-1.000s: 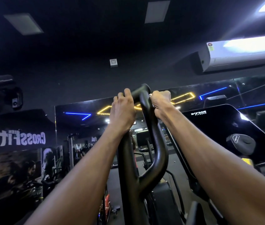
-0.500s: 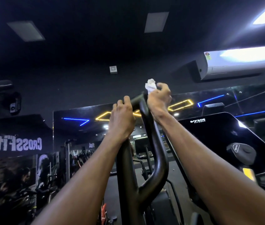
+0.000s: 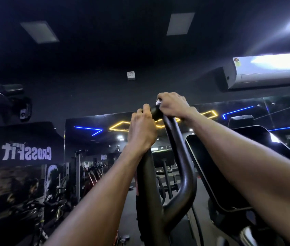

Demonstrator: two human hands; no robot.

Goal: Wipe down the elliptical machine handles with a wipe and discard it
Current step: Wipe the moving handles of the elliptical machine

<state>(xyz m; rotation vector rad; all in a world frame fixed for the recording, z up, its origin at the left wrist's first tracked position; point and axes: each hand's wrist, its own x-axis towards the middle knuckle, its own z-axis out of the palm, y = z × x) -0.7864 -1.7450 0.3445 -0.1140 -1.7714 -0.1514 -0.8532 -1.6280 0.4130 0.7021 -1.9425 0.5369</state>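
White letters on the far left sign (image 3: 26,152) read CROSSFIT, mirrored. Left hand (image 3: 142,128) grips the handle (image 3: 174,139); right hand (image 3: 173,105) clamps a wipe (image 3: 158,103) on top.

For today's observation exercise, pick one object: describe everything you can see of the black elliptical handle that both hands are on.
The handle is a black tube, metal by its dull sheen. It rises upright from the bottom of the frame and forks low down into two branches that meet again at a bent top end. The left hand grips it just below the top. The right hand is curled over the top, pressing a white wipe against it; the wipe barely shows.
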